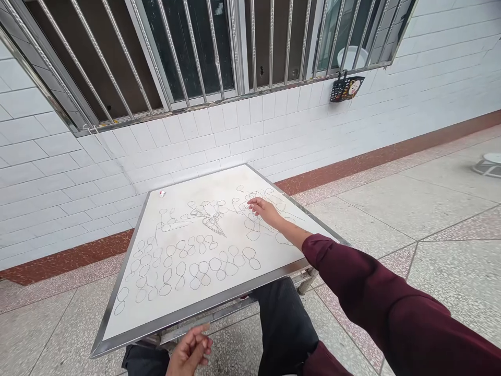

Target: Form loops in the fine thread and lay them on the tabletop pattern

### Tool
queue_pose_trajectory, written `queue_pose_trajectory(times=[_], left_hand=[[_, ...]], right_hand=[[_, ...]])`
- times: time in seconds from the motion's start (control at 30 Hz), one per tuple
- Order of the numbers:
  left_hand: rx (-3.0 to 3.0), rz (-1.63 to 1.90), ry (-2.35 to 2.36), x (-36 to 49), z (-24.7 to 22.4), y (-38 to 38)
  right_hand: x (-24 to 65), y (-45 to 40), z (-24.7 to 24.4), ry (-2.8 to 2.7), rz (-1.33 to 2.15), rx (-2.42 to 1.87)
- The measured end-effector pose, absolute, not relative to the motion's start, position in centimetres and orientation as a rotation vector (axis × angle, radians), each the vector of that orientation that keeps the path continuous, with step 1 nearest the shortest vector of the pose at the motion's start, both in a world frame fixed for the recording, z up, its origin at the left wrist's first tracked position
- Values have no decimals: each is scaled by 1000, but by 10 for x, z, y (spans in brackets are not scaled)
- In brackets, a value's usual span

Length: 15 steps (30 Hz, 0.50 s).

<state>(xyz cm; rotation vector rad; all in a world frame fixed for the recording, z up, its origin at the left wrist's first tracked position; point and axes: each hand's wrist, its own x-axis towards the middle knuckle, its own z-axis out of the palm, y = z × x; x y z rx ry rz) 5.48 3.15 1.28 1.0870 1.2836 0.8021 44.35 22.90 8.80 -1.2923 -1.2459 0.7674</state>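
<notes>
A white table top [235, 297] with a grey metal edge is covered in dark drawn loops and figure-eight shapes. Over its right part, above some of the drawn loops, is my right hand [261, 209], fingers bent and closed together; whatever they may hold is too small to make out. Below the near edge, close to my lap, my left hand [190, 351] has curled fingers with the thumb against them. A small pale piece seems to show at its fingertips, but I cannot make out what it is.
A small red and white item [162, 194] lies at the table's far left corner. Behind stands a white tiled wall [219, 130] with barred windows. A black basket [346, 87] hangs from the bars. A round white stool [492, 159] is at the far right.
</notes>
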Motion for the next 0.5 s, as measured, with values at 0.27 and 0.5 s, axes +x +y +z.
queue_pose_trajectory(times=[0.27, 0.5], left_hand=[[1598, 1312, 1084, 169, 171, 139], [1717, 1427, 847, 224, 158, 147]], right_hand=[[401, 186, 126, -1647, 550, -1159], [394, 167, 130, -1949, 241, -1137]])
